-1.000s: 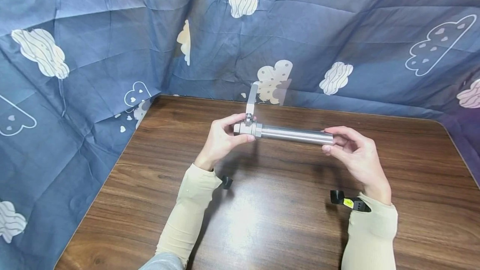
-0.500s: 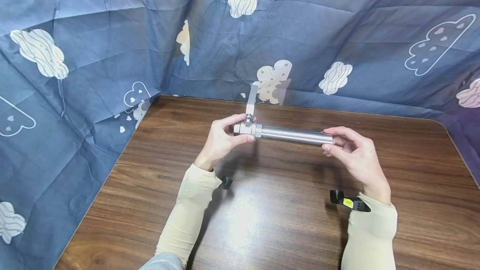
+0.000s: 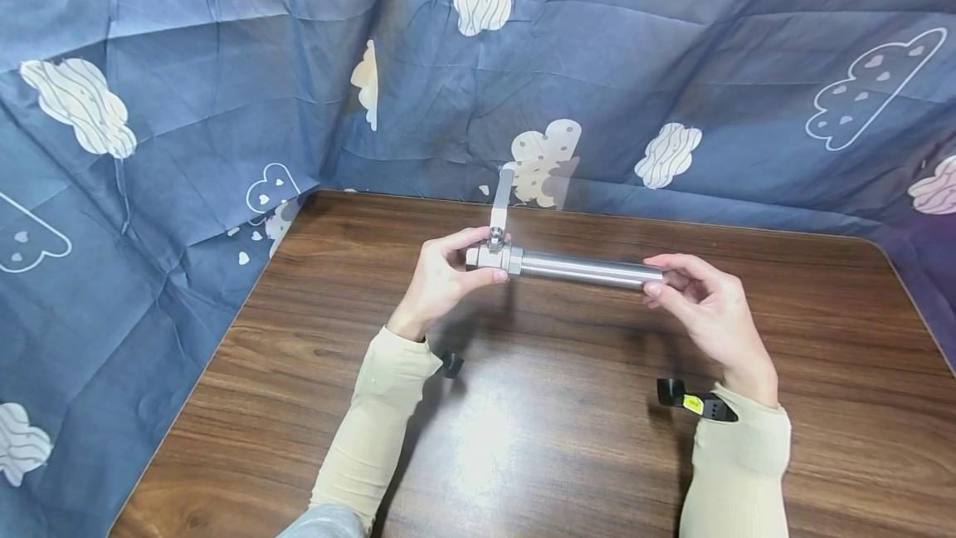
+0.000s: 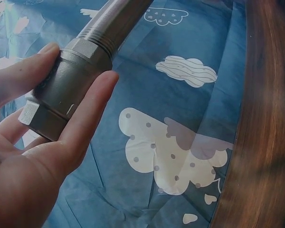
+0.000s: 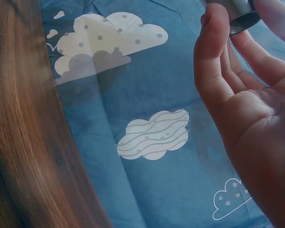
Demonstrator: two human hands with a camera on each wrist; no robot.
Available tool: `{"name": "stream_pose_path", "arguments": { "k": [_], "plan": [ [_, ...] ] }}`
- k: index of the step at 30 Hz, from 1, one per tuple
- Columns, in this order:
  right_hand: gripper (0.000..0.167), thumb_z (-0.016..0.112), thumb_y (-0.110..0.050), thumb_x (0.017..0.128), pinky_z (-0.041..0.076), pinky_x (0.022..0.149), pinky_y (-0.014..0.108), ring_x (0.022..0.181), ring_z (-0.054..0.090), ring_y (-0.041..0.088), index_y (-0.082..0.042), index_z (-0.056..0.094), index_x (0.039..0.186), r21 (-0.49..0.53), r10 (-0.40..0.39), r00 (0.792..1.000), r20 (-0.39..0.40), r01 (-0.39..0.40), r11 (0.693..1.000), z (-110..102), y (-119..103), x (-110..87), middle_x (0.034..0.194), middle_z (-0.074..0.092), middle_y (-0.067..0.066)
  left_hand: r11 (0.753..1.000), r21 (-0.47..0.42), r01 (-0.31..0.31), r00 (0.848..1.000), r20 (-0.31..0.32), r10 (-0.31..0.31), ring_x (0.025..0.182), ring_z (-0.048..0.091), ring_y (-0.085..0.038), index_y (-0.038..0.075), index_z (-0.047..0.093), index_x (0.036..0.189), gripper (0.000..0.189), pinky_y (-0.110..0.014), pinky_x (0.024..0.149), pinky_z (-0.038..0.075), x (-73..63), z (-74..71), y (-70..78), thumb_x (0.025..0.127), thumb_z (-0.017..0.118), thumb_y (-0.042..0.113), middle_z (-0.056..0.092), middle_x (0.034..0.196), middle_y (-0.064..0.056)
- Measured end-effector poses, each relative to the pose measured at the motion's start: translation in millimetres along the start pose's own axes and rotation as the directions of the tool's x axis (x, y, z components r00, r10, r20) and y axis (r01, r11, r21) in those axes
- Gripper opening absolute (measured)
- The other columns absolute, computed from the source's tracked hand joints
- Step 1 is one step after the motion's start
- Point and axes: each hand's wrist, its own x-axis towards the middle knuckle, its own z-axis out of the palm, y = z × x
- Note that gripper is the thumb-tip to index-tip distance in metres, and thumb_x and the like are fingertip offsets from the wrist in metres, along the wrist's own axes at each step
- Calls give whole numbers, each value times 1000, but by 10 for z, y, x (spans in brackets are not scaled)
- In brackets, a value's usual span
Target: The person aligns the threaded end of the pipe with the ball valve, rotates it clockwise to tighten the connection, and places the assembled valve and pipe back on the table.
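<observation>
A steel ball valve (image 3: 491,256) is joined to a metal pipe (image 3: 590,267), and the two lie nearly level above the table. My left hand (image 3: 439,274) grips the valve body between thumb and fingers. The valve's lever handle (image 3: 503,198) points away toward the curtain. At the other end, my right hand (image 3: 713,305) pinches the pipe's tip between thumb and fingers. Threads show on the pipe where it meets the valve's hex end (image 4: 88,51) in the left wrist view. In the right wrist view the pipe's open end (image 5: 243,21) sits among the fingers.
Below the hands spreads a brown wood-grain table (image 3: 568,455). A blue curtain (image 3: 627,65) with cloud prints hangs behind its back edge and along the left side. Each wrist carries a black camera mount (image 3: 672,393).
The right thumb and fingers have shifted very slightly on the pipe's end. The left hand and the valve have stayed in place.
</observation>
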Motion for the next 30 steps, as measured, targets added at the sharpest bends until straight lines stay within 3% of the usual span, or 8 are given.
{"name": "stream_pose_path", "arguments": {
  "k": [4, 6, 11, 14, 18, 22, 30],
  "plan": [
    [28, 64, 9, 86, 54, 63, 15, 69, 67, 4, 6, 62, 114, -123, 9, 1000, -20, -11, 992, 2, -15, -8, 78, 70, -6, 1000, 1, 5, 1000, -4, -5, 91, 66, -8, -11, 60, 122, 55, -21, 80, 56, 2, 1, -2, 69, 75, -15, 63, 118, -30],
    [27, 63, 8, 87, 54, 63, 15, 69, 67, 5, 7, 62, 114, -131, 7, 1000, -22, -10, 991, 3, -17, -5, 79, 70, -6, 1000, -2, 6, 1000, -4, -6, 92, 66, -8, -11, 59, 122, 55, -21, 80, 56, 3, 0, -3, 69, 75, -16, 63, 118, -30],
    [26, 61, 11, 87, 56, 64, 17, 69, 68, 7, 11, 60, 113, -35, -23, 1000, -15, 22, 999, 5, 3, 14, 81, 70, -3, 1000, -13, 5, 1000, -6, -5, 91, 66, -8, -11, 59, 122, 56, -21, 79, 56, -1, 3, 2, 69, 75, -16, 62, 118, -31],
    [28, 60, 16, 84, 57, 66, 19, 75, 68, 7, 15, 58, 112, 52, -50, 999, -6, 50, 997, 13, 18, 26, 93, 71, 0, 1000, -17, 4, 1000, -8, -4, 90, 66, -8, -11, 59, 122, 56, -21, 78, 56, 0, 3, -1, 69, 75, -16, 62, 118, -31],
    [37, 61, 26, 76, 57, 75, 20, 90, 68, 11, 20, 55, 112, 168, -79, 997, 0, 78, 983, 23, 29, 29, 111, 68, 8, 1000, -23, 3, 1000, -4, -3, 91, 66, -7, -11, 59, 122, 55, -21, 78, 56, 3, 7, -2, 70, 75, -16, 62, 119, -30],
    [46, 61, 33, 69, 56, 82, 21, 97, 67, 15, 23, 52, 113, 243, -110, 994, 9, 105, 964, 30, 35, 25, 116, 65, 15, 1000, -22, 1, 1000, -6, -1, 91, 66, -8, -11, 59, 122, 55, -21, 79, 56, 0, 10, 1, 69, 74, -16, 62, 118, -30],
    [51, 56, 39, 66, 57, 81, 24, 98, 68, 17, 25, 49, 114, 292, -139, 990, 31, 124, 948, 27, 48, 26, 119, 62, 18, 1000, -14, -4, 1000, -6, 4, 92, 66, -9, -12, 59, 121, 53, -21, 80, 56, 6, 2, -12, 70, 74, -16, 62, 118, -31]
  ]
}}
